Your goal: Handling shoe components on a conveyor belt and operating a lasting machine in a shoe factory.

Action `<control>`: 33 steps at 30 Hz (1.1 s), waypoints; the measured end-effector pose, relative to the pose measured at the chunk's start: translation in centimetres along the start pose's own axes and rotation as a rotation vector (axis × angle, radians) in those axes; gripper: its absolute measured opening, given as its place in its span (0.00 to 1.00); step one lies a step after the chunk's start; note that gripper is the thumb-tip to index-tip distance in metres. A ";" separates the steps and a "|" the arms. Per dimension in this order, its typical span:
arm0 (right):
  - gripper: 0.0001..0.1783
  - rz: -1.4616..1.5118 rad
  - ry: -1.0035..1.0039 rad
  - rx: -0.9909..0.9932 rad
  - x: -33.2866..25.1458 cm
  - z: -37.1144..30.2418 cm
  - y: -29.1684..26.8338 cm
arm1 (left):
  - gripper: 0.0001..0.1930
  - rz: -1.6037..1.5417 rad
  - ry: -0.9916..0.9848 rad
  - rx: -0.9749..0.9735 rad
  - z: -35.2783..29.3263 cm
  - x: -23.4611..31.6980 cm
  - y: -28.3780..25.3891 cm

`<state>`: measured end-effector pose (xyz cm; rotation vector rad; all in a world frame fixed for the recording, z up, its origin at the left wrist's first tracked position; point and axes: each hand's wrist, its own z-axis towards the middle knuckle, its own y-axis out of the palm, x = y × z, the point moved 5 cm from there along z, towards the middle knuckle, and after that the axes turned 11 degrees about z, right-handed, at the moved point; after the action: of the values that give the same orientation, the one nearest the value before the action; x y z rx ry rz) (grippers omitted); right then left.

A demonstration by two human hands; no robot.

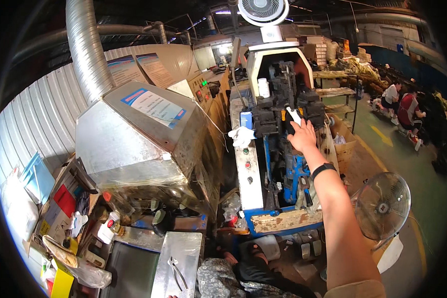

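Note:
My right hand [303,137] reaches forward over the blue and black machine [296,171], its arm coming up from the lower right. The fingers are spread and slightly bent. Their tips meet a narrow white piece [294,115] among the dark clamps; what lies under the palm is hidden. Of my left hand, only a bit of skin [172,296] shows at the lower edge, its fingers cut off from view. Close by it, metal pliers [177,273] lie on a bare metal plate [186,243].
Left stands a metal-hooded machine [134,134] with a duct [87,49]. A white cloth [242,136] lies beside the panel with buttons [249,174]. A white bottle [263,88] stands on the machine. A caged fan [383,206] is at right. Two people sit farther off.

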<state>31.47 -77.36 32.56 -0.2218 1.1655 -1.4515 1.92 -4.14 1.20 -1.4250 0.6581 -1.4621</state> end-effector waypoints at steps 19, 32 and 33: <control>0.40 -0.050 0.103 0.016 -0.2 -0.5 0.0 | 0.31 -0.167 0.004 -0.002 -0.2 -5.3 3.4; 0.46 -0.195 0.218 -0.357 -3.5 3.2 -4.7 | 0.32 -0.094 0.054 -0.009 -0.7 -1.7 1.4; 0.47 -0.184 0.265 -0.385 -3.6 3.2 -4.7 | 0.32 -0.093 0.044 -0.002 -0.7 -1.8 1.4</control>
<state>31.77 -76.94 39.25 -0.4212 1.6779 -1.4343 1.34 -3.27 -0.98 -1.4451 0.6280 -1.5700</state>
